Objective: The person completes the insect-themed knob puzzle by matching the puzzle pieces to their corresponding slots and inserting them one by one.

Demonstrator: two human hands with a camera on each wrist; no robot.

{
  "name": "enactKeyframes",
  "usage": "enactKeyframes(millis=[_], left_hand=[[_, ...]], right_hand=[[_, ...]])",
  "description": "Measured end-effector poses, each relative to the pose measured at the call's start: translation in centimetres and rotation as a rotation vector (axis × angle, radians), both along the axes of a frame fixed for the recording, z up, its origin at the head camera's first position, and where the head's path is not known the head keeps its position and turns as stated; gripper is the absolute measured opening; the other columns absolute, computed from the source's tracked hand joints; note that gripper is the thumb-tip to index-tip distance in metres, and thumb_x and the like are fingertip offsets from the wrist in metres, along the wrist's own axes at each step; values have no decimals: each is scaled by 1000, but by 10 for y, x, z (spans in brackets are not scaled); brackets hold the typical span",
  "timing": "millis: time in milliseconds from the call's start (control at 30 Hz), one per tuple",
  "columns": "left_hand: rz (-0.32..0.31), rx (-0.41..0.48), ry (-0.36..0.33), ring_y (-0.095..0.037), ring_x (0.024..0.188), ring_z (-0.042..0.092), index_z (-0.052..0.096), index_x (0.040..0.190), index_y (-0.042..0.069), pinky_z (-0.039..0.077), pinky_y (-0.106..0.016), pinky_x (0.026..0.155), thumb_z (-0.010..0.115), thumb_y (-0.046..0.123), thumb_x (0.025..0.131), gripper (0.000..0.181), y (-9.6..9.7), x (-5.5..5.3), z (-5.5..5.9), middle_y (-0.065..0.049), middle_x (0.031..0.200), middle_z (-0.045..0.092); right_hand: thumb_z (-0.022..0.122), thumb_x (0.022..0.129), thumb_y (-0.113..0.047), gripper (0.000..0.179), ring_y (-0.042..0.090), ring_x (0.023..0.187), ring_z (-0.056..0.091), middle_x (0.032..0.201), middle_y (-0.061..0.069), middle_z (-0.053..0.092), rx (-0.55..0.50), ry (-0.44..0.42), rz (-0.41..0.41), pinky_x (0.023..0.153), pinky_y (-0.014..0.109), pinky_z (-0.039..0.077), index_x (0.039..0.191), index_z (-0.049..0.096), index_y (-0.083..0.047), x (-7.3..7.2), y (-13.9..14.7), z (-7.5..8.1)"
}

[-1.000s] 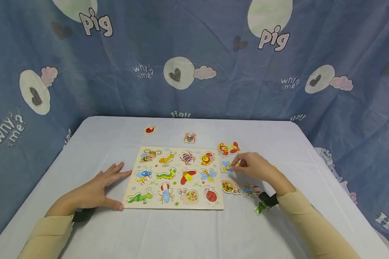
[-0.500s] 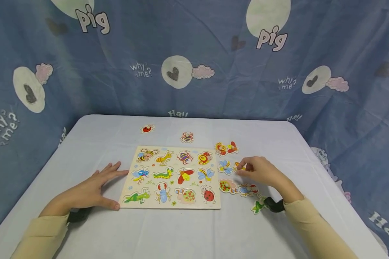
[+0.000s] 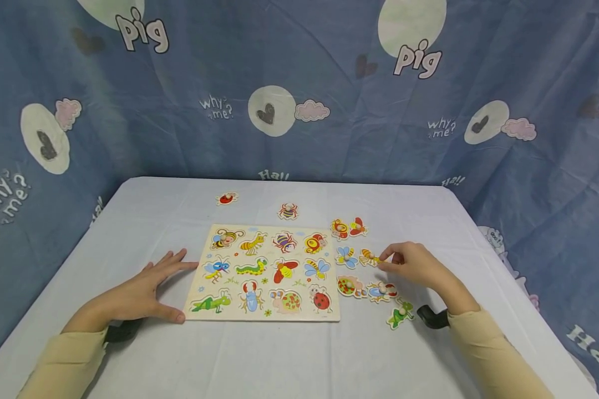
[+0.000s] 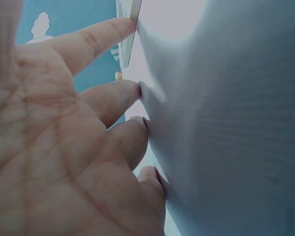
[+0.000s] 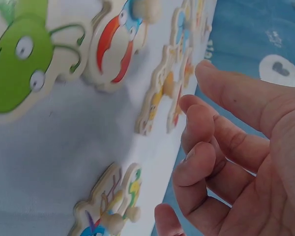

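A wooden puzzle board [image 3: 289, 284] printed with insects lies flat on the white-covered table. My left hand [image 3: 140, 296] rests on the cloth with fingers spread, its index fingertip and thumb touching the board's left side. To the right of the board, my right hand [image 3: 419, 269] hovers beside a yellow ant puzzle piece [image 3: 368, 257], its fingers loosely bent. The right wrist view shows nothing between the fingers [image 5: 233, 91], and the knobbed ant piece [image 5: 157, 96] lies apart from them. Left of the ant is a blue dragonfly piece [image 3: 346, 257].
Near my right hand lie a snail piece [image 3: 350, 286], a beetle piece [image 3: 381, 291] and a green grasshopper piece [image 3: 400, 314]. Behind them are a butterfly piece [image 3: 339, 228] and a red firefly piece [image 3: 358, 226]. Farther back sit a spider piece [image 3: 288, 211] and a ladybug piece [image 3: 227, 198].
My right hand has moved right, from the blue dragonfly piece past the ant piece, uncovering the ant and the grasshopper. My left hand stays at the board. The head view has shifted slightly.
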State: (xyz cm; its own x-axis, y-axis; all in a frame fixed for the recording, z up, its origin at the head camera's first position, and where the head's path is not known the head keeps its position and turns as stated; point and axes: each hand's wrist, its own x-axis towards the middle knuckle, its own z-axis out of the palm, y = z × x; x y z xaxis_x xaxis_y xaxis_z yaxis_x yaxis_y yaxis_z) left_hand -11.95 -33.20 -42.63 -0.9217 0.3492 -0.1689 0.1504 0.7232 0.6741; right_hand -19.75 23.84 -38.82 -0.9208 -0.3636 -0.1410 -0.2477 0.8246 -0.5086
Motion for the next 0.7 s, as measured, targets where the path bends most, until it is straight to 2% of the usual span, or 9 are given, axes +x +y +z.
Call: enactKeyframes(millis=[267, 433, 700], left_hand=[[-1, 0, 5, -58, 164, -4, 49, 159, 15, -7, -84, 123, 100, 49, 63, 115, -1, 0, -2, -31, 178, 10], [-11, 17, 12, -59, 164, -3, 50, 159, 15, -7, -84, 124, 101, 45, 64, 112, -1, 0, -2, -32, 177, 11], [-10, 22, 6, -59, 163, -4, 50, 159, 15, -8, -83, 124, 101, 46, 63, 113, -1, 1, -1, -32, 177, 11]], right_hand=[[77, 99, -27, 26, 16, 61, 50, 78, 3, 57, -9, -50, -51, 53, 30, 44, 115, 77, -7, -11, -1, -4], [77, 99, -28, 27, 15, 58, 50, 76, 2, 58, 10, -30, -48, 50, 30, 45, 113, 78, -6, -17, -5, -8], [77, 99, -30, 22, 16, 66, 53, 76, 0, 63, 59, -16, -53, 57, 30, 43, 102, 79, -9, -26, -10, -13]])
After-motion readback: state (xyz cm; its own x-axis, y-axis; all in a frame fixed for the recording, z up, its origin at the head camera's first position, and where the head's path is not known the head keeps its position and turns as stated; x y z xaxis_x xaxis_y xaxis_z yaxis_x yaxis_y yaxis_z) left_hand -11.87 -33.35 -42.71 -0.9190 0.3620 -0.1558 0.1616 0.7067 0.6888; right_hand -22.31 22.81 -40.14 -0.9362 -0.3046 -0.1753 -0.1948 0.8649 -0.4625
